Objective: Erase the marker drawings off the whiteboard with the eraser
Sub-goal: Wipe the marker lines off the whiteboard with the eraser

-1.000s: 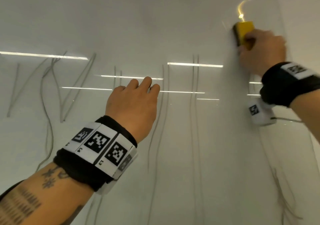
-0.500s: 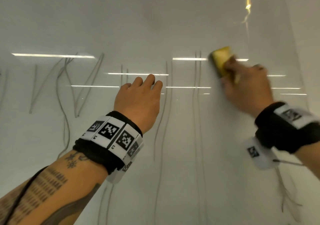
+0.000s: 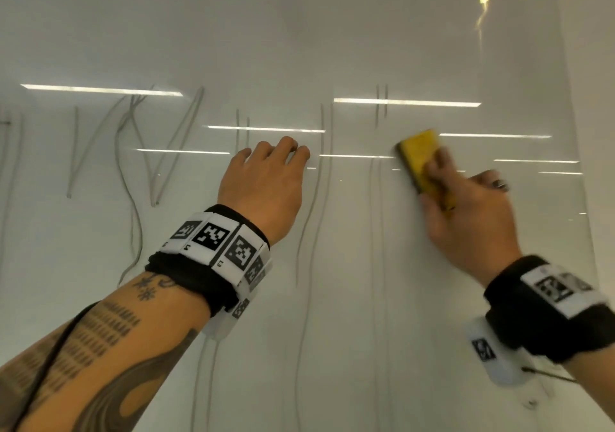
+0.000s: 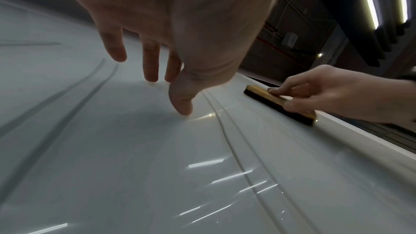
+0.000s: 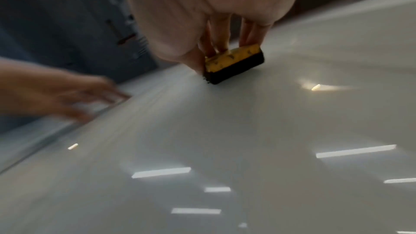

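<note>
Lower, leftward — eraser over marker lines.

Beyond the board's edge you see a dark ceiling with exposed pipes and a small grey box fixed to it. Two long strip lights glow at your upper right. On the other side a dim blue-grey wall stands behind, too blurred to make out more.
</note>
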`<state>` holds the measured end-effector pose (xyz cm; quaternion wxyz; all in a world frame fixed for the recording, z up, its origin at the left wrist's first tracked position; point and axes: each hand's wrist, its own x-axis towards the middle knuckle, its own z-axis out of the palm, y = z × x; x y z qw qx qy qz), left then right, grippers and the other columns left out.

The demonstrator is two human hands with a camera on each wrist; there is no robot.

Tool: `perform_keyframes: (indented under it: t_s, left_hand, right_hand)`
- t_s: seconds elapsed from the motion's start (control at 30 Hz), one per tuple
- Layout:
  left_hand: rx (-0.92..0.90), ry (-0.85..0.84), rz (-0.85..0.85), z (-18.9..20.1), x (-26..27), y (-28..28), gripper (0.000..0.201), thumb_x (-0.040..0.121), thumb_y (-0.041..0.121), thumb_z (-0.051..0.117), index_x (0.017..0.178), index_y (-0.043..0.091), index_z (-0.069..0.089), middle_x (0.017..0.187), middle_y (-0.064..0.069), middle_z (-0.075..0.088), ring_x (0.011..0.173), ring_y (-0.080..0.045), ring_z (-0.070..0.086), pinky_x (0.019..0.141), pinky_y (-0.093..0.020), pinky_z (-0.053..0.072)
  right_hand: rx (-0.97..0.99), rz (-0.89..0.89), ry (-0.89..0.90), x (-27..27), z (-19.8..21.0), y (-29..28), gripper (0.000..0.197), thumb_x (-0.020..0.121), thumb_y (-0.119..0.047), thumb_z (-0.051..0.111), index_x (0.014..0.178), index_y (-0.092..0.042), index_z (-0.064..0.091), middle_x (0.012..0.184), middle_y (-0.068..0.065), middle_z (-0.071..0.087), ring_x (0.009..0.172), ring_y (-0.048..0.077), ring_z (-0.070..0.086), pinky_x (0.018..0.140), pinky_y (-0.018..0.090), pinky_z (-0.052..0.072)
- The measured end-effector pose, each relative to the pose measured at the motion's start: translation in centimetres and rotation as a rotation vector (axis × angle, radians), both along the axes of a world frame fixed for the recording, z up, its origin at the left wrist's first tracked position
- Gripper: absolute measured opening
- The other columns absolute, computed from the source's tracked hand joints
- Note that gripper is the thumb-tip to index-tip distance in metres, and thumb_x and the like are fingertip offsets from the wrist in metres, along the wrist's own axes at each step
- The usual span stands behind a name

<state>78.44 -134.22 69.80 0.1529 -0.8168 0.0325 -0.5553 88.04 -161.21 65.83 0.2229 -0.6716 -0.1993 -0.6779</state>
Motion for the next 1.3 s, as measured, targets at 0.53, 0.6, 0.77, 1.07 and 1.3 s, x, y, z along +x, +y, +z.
perform_keyframes:
  t_s: [0.53, 0.6, 0.77, 1.07, 1.3]
  left_hand:
    - [0.000, 0.006, -0.018, -0.2, 0.2, 0.6, 0.072, 0.094, 0.019, 0.060, 0.156, 0.023, 0.024, 0.160, 0.001, 0.026, 0.142, -0.024, 0.032, 0.120, -0.046, 0.022]
    - [0.003, 0.009, -0.029, -0.5, 0.3, 1.0, 0.074, 0.095, 0.020, 0.061, 0.157, 0.022, 0.021, 0.162, 0.001, 0.023, 0.144, -0.023, 0.029, 0.121, -0.045, 0.019]
    - [0.029, 0.015, -0.054, -0.3, 0.1, 1.1, 0.073, 0.094, 0.020, 0.060, 0.157, 0.020, 0.022, 0.160, 0.000, 0.026, 0.143, -0.024, 0.030, 0.121, -0.044, 0.018]
    - [0.045, -0.021, -0.188, -0.5, -2.3, 3.3, 0.073, 0.092, 0.019, 0.064, 0.155, 0.022, 0.027, 0.152, 0.000, 0.036, 0.132, -0.025, 0.043, 0.110, -0.039, 0.034]
    - [0.032, -0.038, -0.112, -1.5, -4.2, 7.3, 0.052, 0.091, 0.021, 0.062, 0.140, 0.021, 0.045, 0.140, 0.001, 0.043, 0.120, -0.025, 0.048, 0.092, -0.039, 0.042]
  right_hand:
    - [-0.036, 0.060, -0.021, -0.3, -6.7, 1.4, 0.062, 0.088, -0.021, 0.069, 0.147, -0.017, 0.048, 0.115, -0.002, 0.072, 0.092, 0.027, 0.051, 0.078, 0.028, 0.040]
    - [0.094, 0.023, -0.014, 0.1, -5.9, -1.4, 0.061, 0.090, -0.021, 0.068, 0.148, -0.018, 0.048, 0.119, 0.002, 0.071, 0.099, 0.032, 0.051, 0.086, 0.029, 0.040]
    - [0.528, -0.010, 0.209, 0.1, -3.6, -4.1, 0.055, 0.096, -0.021, 0.057, 0.149, -0.017, 0.042, 0.121, 0.022, 0.064, 0.111, 0.046, 0.050, 0.090, 0.046, 0.046]
    - [0.410, -0.060, 0.118, 1.0, -8.5, -3.4, 0.064, 0.085, -0.038, 0.049, 0.146, -0.018, 0.046, 0.127, 0.007, 0.066, 0.102, 0.044, 0.055, 0.092, 0.048, 0.050]
    - [-0.071, -0.008, -0.111, -1.5, -10.2, 7.2, 0.050, 0.090, -0.015, 0.055, 0.139, -0.007, 0.056, 0.131, 0.018, 0.064, 0.077, 0.038, 0.057, 0.079, 0.040, 0.043]
